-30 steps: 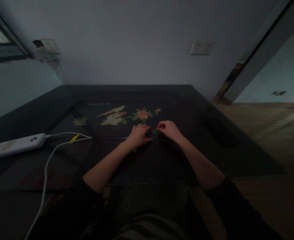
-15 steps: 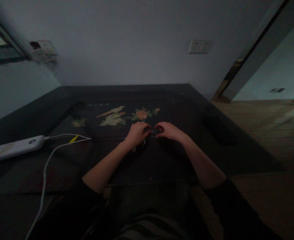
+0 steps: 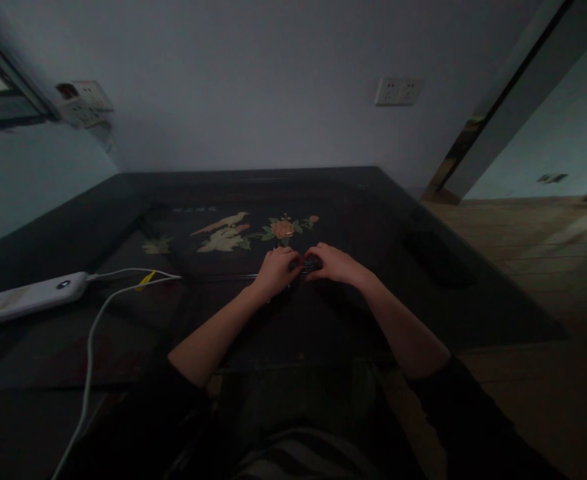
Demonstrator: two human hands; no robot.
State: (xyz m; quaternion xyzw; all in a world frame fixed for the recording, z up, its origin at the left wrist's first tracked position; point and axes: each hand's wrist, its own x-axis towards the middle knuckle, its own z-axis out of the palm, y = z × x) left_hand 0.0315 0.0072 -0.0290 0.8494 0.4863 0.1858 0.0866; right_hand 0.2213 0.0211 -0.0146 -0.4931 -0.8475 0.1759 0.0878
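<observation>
A small dark thing with fine shiny lines (image 3: 310, 267) is between my two hands, low over the black table; its kind is too dim to tell. From the left, my left hand (image 3: 276, 270) closes on it with thumb and fingers bent. My right hand (image 3: 337, 264) pinches its right side, with the fingertips of both hands almost touching. Most of the thing is covered by my fingers. A small pale bit shows under the left wrist, hardly visible.
The dark glossy table (image 3: 323, 333) carries a bird-and-flower picture (image 3: 228, 237). A white power bank (image 3: 33, 297) with a white cable (image 3: 90, 353) lies at left. A flat black object (image 3: 438, 259) lies at right. The wall (image 3: 248, 87) stands behind.
My hands have come closer together, narrowing the gap over the dark thing. The pale bits below my left hand are now mostly hidden.
</observation>
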